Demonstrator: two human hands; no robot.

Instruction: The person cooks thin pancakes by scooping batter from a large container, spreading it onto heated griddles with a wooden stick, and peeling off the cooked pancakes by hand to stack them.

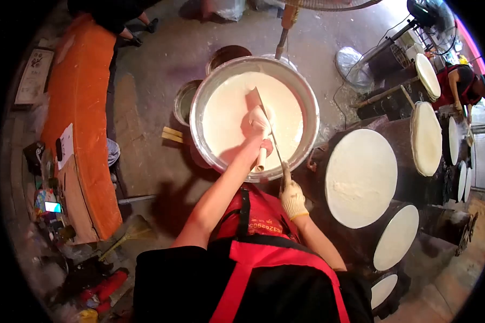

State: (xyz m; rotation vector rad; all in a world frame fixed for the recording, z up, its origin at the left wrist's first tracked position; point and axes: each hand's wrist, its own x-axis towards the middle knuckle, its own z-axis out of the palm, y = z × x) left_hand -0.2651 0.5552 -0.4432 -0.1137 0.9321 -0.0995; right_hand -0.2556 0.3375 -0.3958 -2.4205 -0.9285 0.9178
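A large round metal pot [197, 129] of smooth, cream-coloured batter [229, 110] stands before me. My left hand [260, 128], bare and pale at the knuckles, is closed over the batter. From its grip a pale round handle [262, 159] sticks out toward me; its far end is hidden. My right hand [293, 200], in a cream knitted glove, wraps the handle of a long, narrow metal spatula [276, 148] at the near rim. The spatula's blade slants across the pot, past my left hand, and its wide tip is above or in the batter; I cannot tell which.
On the right stand several dark drums with pale round tops, the largest top [361, 177] nearest me. An orange-covered table [75, 124] runs along the left. A co-worker [461, 89] bends at the far right. Buckets [186, 102] sit behind the pot; a fan [431, 21] stands farther back.
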